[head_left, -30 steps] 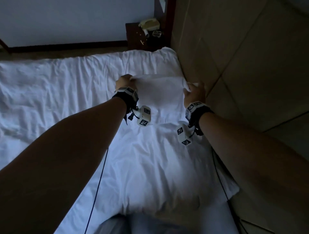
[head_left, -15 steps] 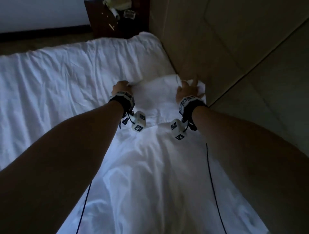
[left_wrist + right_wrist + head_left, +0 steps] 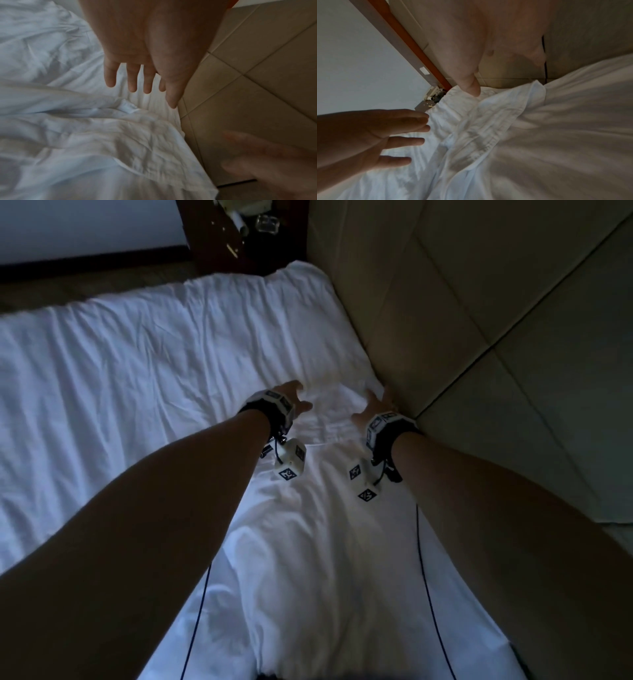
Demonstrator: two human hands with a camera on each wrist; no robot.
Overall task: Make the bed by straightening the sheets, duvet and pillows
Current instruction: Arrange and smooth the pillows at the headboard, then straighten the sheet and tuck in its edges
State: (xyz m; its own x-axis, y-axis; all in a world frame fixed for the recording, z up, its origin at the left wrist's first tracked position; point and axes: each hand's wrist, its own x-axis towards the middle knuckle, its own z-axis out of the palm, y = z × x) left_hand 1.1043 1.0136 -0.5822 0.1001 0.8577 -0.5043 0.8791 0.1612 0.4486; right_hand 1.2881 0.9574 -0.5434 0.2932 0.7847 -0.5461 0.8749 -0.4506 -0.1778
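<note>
A white pillow (image 3: 329, 508) lies flat on the wrinkled white sheet (image 3: 137, 371), its far end close to the padded headboard (image 3: 479, 302). My left hand (image 3: 301, 398) hovers over the pillow's far left corner with fingers spread and straight, holding nothing. My right hand (image 3: 373, 405) is over the far right corner beside the headboard, also spread. In the left wrist view the left hand's fingers (image 3: 137, 81) point at the pillow's hemmed edge (image 3: 137, 135). In the right wrist view the thumb (image 3: 471, 86) is just above the pillow's edge (image 3: 496, 121).
A dark wooden nightstand (image 3: 219, 254) with a telephone and a glass dish stands past the bed's far corner. Carpeted floor (image 3: 85, 282) runs along the bed's far side. The headboard walls off the right. Thin cables hang from both wrists over the pillow.
Both hands have let go of the pillow's far corners and spread open. The pillow has dropped flat near the headboard. The head view has shifted forward.
</note>
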